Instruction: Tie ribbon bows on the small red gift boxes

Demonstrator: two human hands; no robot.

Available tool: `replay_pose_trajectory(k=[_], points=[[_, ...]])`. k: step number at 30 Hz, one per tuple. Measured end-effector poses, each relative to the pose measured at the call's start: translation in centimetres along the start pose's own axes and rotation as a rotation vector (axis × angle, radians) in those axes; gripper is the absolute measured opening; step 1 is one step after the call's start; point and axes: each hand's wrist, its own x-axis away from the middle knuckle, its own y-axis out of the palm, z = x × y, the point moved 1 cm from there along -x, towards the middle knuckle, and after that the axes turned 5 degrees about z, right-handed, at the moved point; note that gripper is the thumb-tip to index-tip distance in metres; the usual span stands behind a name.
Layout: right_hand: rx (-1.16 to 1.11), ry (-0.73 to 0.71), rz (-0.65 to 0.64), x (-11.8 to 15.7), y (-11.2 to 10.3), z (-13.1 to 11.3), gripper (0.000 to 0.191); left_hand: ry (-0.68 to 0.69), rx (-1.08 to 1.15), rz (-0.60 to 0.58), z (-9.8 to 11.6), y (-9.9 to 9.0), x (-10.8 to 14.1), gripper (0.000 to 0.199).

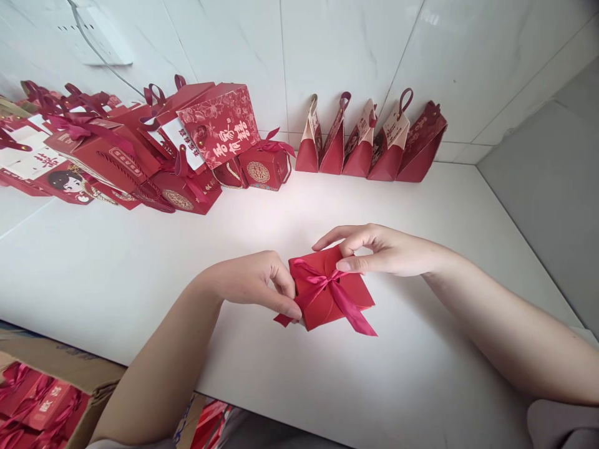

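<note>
A small red gift box (352, 288) with overlapping curved flaps lies on the white table in front of me. Tied across its top is a crimson satin ribbon (354, 315) in a bow, one tail trailing over the near edge. At the box's left corner my left hand (257, 280) is closed, thumb and forefinger pinching the other ribbon tail, whose end pokes out below the thumb. My right hand (381, 251) grips the far right side, thumb on the top flap near the bow and forefinger curled; its outer fingers reach behind the box.
Five triangular red boxes (333, 153) stand in a row against the tiled wall (337, 56). Stacked red gift boxes (229, 125) with ribbons and cord handles crowd the back left. A cardboard carton (100, 386) of red ribboned boxes sits below the table's (253, 218) near left edge.
</note>
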Motion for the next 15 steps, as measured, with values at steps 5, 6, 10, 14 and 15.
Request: replay_pose_trajectory(k=[5,6,10,14,15], points=[[0.043,-0.028,0.032,0.0,0.0,0.3,0.025,0.017,-0.017,-0.021,-0.1,0.2,-0.2,0.027],[0.038,-0.031,0.032,0.0,0.0,0.3,0.025,0.016,-0.035,-0.029,-0.2,0.2,-0.2,0.027],[-0.019,-0.050,-0.003,-0.1,0.0,0.2,0.030,-0.012,-0.175,-0.145,-0.5,-0.1,0.3,0.019],[-0.068,-0.028,-0.024,-0.1,0.0,-0.1,0.037,-0.092,-0.262,-0.028,-0.7,-1.7,1.5,0.014],[-0.081,-0.018,-0.033,-0.1,0.0,-0.2,0.039,-0.089,-0.267,0.082,-0.7,-2.1,1.7,0.015]])
